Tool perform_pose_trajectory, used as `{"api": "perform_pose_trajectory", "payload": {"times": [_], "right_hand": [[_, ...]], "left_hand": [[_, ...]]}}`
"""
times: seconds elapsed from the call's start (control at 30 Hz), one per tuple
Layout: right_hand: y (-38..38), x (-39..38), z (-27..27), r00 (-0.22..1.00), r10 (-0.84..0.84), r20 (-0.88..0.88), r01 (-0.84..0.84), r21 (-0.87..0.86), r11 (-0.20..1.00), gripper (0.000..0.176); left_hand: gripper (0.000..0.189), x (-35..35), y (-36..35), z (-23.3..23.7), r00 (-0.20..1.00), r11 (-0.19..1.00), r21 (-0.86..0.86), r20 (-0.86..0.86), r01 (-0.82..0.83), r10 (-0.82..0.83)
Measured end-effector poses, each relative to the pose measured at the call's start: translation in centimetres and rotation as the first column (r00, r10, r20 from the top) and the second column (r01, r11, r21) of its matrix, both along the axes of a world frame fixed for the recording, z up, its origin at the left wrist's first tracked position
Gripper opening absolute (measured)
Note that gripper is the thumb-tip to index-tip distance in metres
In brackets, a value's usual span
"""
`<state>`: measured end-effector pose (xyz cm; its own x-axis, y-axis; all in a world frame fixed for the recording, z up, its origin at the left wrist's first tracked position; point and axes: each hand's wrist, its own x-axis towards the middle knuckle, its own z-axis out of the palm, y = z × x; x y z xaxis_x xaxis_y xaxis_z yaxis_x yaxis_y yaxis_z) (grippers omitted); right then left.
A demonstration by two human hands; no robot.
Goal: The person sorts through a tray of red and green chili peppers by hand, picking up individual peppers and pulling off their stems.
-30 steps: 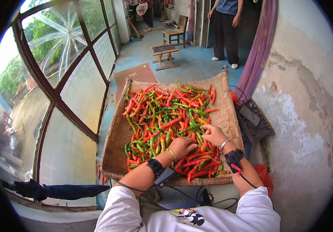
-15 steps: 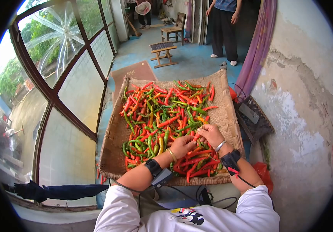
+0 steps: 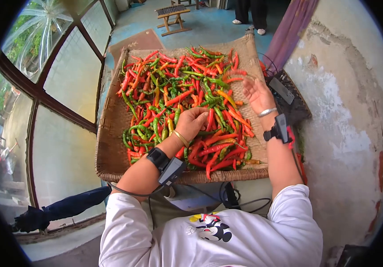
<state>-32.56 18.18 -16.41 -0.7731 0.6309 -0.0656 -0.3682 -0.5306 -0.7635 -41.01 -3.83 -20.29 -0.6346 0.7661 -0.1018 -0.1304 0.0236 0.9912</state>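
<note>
A shallow woven basket (image 3: 109,147) in front of me holds a heap of red, green and orange chili peppers (image 3: 180,97). Over the middle of the heap, my left hand (image 3: 190,123) is closed, thumb and fingers pinching a red chili pepper (image 3: 210,119) by its end. My right hand (image 3: 258,97) is raised at the basket's right side, fingers apart and partly smeared by motion, with nothing seen in it. A blurred reddish streak shows just left of its fingertips. Larger red peppers (image 3: 220,149) lie below my left hand, near the front rim.
A dark folded umbrella (image 3: 73,209) lies at the left by the window frame. Right of the basket is a dark crate (image 3: 291,100) with a phone-like object on it. A low stool (image 3: 173,18) and a standing person's legs (image 3: 251,15) are farther back.
My hands have parted: the right moved up and right and opened, while the left stayed pinched over the heap. The view has tilted down, so the basket appears higher.
</note>
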Motion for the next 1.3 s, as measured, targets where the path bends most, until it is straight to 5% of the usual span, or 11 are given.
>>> {"api": "perform_pose_trajectory", "payload": {"times": [0.2, 0.27, 0.4, 0.67, 0.8, 0.87, 0.97, 1.13, 1.2, 1.23, 1.3], "right_hand": [[0.7, 0.2, -2.7, 0.788, 0.087, 0.609, -0.423, 0.433, 0.796, 0.042], [-0.6, 0.0, -3.1, 0.618, -0.328, 0.714, -0.726, 0.679, 0.110, 0.044], [-2.3, -0.7, -4.0, 0.490, -0.464, 0.738, -0.807, 0.585, 0.080, 0.047], [-0.8, -1.3, -7.0, 0.443, -0.335, 0.831, -0.667, 0.556, 0.496, 0.034], [-1.8, -0.8, -5.1, 0.622, -0.374, 0.688, -0.610, 0.725, 0.320, 0.021], [-2.1, -0.6, -5.0, 0.762, -0.518, 0.390, -0.475, 0.879, -0.036, 0.016], [-3.9, -0.2, -2.3, 0.857, -0.412, 0.309, -0.372, 0.925, -0.081, 0.015], [-6.3, 0.2, -1.1, 0.890, -0.139, 0.434, -0.407, 0.894, 0.185, 0.015], [-6.3, 0.4, -0.9, 0.874, 0.203, 0.440, -0.473, 0.680, 0.561, 0.014], [-6.0, 0.5, -0.6, 0.866, 0.268, 0.422, -0.484, 0.575, 0.660, 0.013], [-5.1, 0.8, -0.9, 0.880, 0.304, 0.366, -0.447, 0.420, 0.790, 0.012]], "left_hand": [[0.019, 0.1, 0.1, -0.7, 0.982, 0.993, -0.102, -0.175, 0.056, -0.074], [0.020, 0.3, 0.0, -0.5, 0.961, 0.987, -0.141, -0.254, 0.077, -0.111], [0.021, 0.8, 0.1, 0.2, 0.953, 0.979, -0.185, -0.270, 0.085, -0.134], [0.020, 0.6, -0.1, -0.4, 0.944, 0.992, -0.114, -0.317, 0.061, -0.095], [0.019, 0.1, 0.1, -0.2, 0.936, 0.994, -0.103, -0.348, 0.022, -0.057], [0.020, 0.3, -0.2, -0.5, 0.940, 0.994, 0.043, -0.325, -0.100, 0.109], [0.027, 0.1, -0.3, 1.6, 0.747, 0.965, 0.151, -0.611, -0.214, 0.261], [0.025, -0.4, -0.5, 2.3, 0.724, 0.932, 0.222, -0.587, -0.286, 0.362], [0.021, -1.3, -0.5, 1.0, 0.763, 0.988, 0.106, -0.628, -0.111, 0.153], [0.019, -0.3, -0.6, 1.6, 0.943, 0.992, 0.081, -0.311, -0.099, 0.119], [0.019, -0.1, -0.6, 1.2, 0.961, 0.997, 0.051, -0.270, -0.053, 0.065]]}}
